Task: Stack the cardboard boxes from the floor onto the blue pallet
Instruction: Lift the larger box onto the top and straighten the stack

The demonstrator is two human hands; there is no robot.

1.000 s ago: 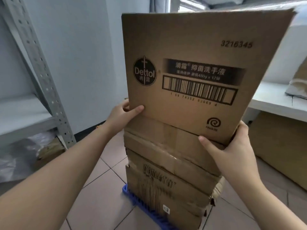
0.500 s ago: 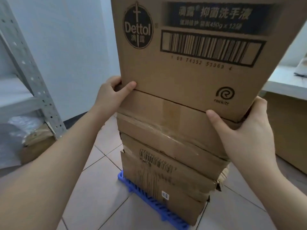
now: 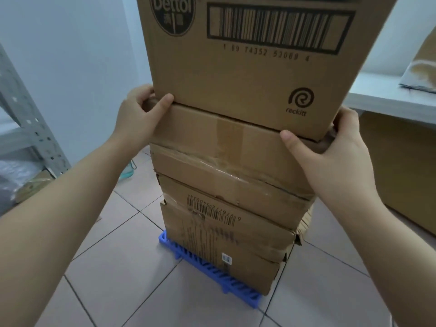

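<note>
A tall Dettol cardboard box (image 3: 238,74) with a barcode sits on top of a stack of worn cardboard boxes (image 3: 226,208). The stack stands on the blue pallet (image 3: 212,277) on the tiled floor. My left hand (image 3: 139,116) grips the Dettol box's lower left corner, thumb on its front face. My right hand (image 3: 335,147) holds its lower right corner, thumb at the bottom edge. The box's bottom edge meets the taped box below; its top is out of view.
A grey metal shelf rack (image 3: 30,119) with bagged goods stands at the left. A white shelf (image 3: 387,100) with a box under it is at the right. A teal object (image 3: 128,173) lies on the floor behind the stack.
The Dettol box has come down onto the stack and closer to me, its tilted bottom edge now resting on the taped box. Both hands stayed on its lower corners.
</note>
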